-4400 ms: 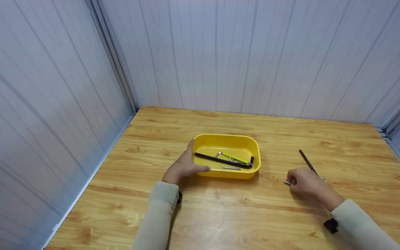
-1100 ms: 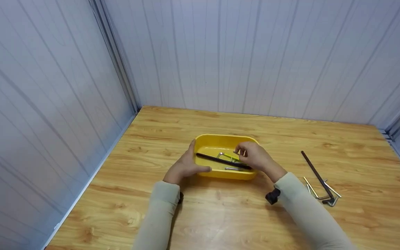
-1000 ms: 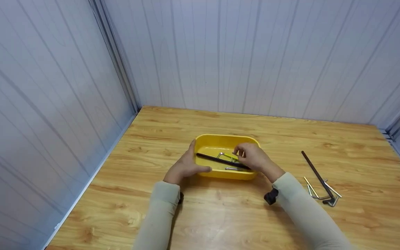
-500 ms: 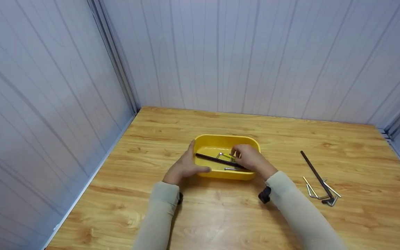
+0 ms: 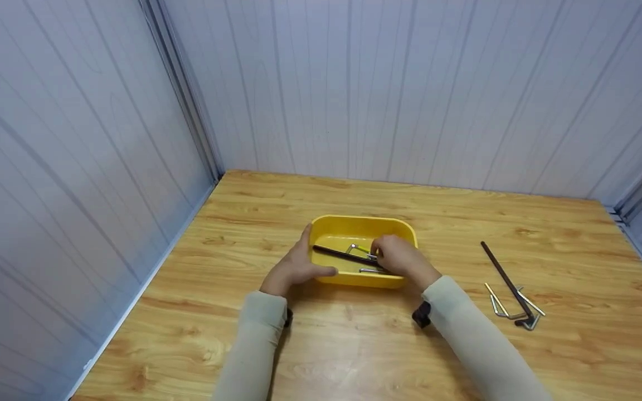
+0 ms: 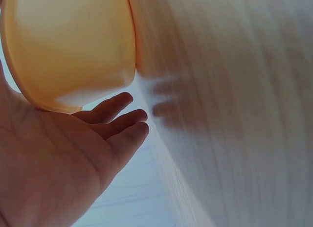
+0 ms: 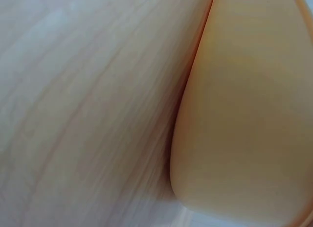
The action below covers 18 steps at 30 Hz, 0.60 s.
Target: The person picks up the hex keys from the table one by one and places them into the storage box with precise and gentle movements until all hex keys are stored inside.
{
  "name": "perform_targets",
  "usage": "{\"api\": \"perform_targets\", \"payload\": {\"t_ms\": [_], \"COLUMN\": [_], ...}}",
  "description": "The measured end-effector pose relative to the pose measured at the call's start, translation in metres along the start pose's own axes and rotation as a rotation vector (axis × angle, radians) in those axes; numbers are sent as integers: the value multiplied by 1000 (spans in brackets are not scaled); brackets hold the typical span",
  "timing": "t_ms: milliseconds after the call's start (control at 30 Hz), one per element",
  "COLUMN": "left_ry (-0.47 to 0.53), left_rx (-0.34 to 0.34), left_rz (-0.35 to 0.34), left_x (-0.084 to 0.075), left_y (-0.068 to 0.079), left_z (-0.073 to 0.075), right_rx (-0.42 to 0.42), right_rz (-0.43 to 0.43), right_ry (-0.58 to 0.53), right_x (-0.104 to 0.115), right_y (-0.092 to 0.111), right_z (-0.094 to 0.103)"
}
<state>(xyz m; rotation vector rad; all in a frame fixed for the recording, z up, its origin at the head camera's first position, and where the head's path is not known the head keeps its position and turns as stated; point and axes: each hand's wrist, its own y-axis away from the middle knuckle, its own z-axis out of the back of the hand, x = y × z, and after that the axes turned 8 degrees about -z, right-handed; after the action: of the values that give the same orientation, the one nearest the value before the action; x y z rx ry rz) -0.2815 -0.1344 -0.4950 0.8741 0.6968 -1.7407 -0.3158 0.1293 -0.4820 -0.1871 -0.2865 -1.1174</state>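
My left hand (image 5: 297,264) is spread around the left end of a yellow plastic box (image 5: 363,223), its thumb along the front rim. In the left wrist view its three lower fingers (image 6: 129,131) are nearly straight, beside the box's outer wall. My right hand (image 5: 402,257) reaches into the box's right half with bent fingers. Its fingertips are hidden, so I cannot see whether they pinch anything. Inside lie a long black hex key (image 5: 335,253), a yellow-green hex key (image 5: 361,248) partly behind the fingers, and a small silver hex key (image 5: 371,270).
Right of the box, a group of hex keys lies on the wooden table (image 5: 349,345): a long black hex key (image 5: 502,271), a gold-toned rod (image 5: 495,299) and several silver pieces, one a twisted rod (image 5: 533,303). Pale panel walls (image 5: 321,94) stand behind and at the sides.
Earlier the right hand held a silver piece over the right-hand group; it has come left into the box without it. In the last second it has sunk slightly lower and leftward. Left hand unmoved.
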Motion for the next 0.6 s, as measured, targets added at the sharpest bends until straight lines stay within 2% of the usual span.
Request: {"api": "perform_targets", "payload": {"t_ms": [167,433,600], "left_ry": [-4,7,-14], "left_rx": [-6,-10,-7], "left_rz": [-3,-16,1], "left_x": [0,0,-1], "left_y": [0,0,1], "left_z": [-1,0,0], "right_rx": [-12,20,20], "right_rz": [26,-21,-16], "right_ry": [12,24,33], "right_x": [1,2,1], "right_y": [1,0,0], "right_z": [0,-1,-1]}}
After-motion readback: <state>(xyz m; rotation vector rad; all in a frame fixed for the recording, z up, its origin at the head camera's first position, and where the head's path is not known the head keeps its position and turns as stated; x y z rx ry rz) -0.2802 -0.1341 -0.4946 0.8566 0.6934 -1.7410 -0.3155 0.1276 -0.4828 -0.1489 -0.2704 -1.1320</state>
